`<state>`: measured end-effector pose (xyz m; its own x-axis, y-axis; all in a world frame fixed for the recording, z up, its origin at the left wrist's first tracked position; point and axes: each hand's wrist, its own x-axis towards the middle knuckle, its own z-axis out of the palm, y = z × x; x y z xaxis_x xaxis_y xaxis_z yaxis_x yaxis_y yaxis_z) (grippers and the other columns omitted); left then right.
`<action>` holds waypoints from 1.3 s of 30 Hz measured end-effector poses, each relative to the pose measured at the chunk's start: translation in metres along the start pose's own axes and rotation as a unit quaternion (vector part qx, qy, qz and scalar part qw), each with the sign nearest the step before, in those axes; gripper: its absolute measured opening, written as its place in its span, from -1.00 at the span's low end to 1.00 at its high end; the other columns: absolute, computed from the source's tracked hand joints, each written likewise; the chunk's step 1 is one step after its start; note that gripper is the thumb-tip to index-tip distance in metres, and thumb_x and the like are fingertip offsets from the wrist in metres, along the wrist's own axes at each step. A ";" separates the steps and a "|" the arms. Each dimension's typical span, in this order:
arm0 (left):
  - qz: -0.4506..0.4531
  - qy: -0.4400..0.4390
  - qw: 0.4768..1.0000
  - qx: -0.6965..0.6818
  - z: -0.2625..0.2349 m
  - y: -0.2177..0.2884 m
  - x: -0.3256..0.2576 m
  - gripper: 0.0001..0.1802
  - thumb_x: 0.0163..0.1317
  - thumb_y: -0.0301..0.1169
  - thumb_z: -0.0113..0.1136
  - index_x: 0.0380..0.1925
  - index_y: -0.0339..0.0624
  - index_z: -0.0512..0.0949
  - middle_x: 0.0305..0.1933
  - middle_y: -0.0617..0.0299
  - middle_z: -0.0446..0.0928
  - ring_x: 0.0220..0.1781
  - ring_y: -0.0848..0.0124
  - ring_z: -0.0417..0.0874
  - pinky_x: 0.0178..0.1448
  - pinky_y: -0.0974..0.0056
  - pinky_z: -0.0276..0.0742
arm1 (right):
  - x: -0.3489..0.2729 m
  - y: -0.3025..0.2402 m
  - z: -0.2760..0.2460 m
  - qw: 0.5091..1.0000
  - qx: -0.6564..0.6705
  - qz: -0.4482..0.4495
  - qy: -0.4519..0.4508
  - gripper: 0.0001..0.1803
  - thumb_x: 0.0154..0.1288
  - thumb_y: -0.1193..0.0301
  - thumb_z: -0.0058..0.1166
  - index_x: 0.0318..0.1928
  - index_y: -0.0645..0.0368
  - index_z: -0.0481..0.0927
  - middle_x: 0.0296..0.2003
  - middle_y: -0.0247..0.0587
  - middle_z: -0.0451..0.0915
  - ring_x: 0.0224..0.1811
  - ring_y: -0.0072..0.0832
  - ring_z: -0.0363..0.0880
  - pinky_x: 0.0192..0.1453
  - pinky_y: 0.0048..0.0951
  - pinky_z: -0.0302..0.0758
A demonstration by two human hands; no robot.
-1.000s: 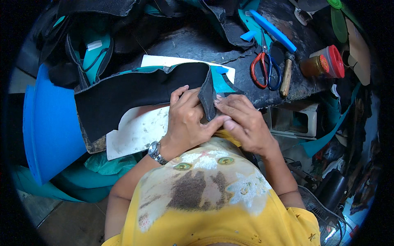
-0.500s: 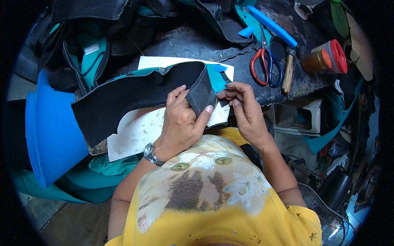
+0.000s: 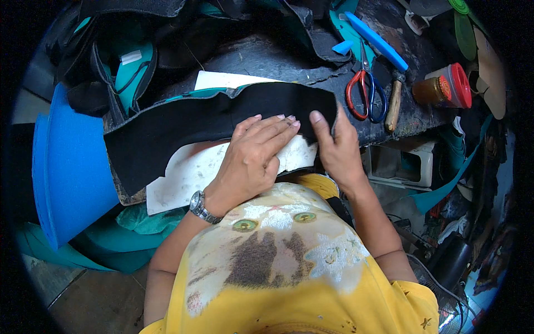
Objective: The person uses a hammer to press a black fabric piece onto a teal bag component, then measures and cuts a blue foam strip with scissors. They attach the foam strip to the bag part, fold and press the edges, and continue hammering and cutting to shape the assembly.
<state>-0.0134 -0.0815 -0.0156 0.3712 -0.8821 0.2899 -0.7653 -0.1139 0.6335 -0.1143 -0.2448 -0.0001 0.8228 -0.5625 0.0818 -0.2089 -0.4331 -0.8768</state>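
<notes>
Black piece: a long, curved strip of black material [image 3: 189, 131] is laid across the counter [image 3: 267, 61], over a stained white sheet [image 3: 194, 172], its right end near the counter's front edge.
Left hand: the left hand [image 3: 253, 158] is pressed flat on the strip's lower edge and the white sheet, fingers stretched out together; nothing is closed in its grip.
Right hand: the right hand [image 3: 336, 150] is set at the strip's right end, the thumb on top and the fingers tucked behind the edge, so the end is pinched in its grip.
Counter: a dark, worn, smeared surface is seen, crowded with black and teal offcuts at the back.
Tools: red-and-blue scissors [image 3: 364, 92], a wooden-handled tool [image 3: 394, 103] and a red-lidded jar [image 3: 445, 89] are kept to the right, well apart from the hands.
Surroundings: blue sheet material [image 3: 67, 167] is stacked at the left; cluttered scraps and teal strips are seen below the counter at the right.
</notes>
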 end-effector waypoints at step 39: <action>0.024 -0.020 0.973 0.228 -0.002 0.022 -0.004 -0.55 0.18 -0.52 0.09 0.12 -0.32 0.55 0.18 0.05 0.54 0.27 0.26 0.49 0.22 -0.02 0.30 | 0.069 0.105 -0.136 0.902 -0.397 0.105 0.136 -0.49 0.31 0.40 0.13 0.24 0.29 0.41 0.12 0.30 0.45 0.13 0.22 0.51 0.21 0.02 0.46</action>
<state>-0.0306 -0.0797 -0.0019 0.3164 -0.9073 0.2771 -0.9382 -0.2560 0.2330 -0.1514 -0.4247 -0.0219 0.5840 -0.7957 0.1608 -0.7461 -0.6042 -0.2798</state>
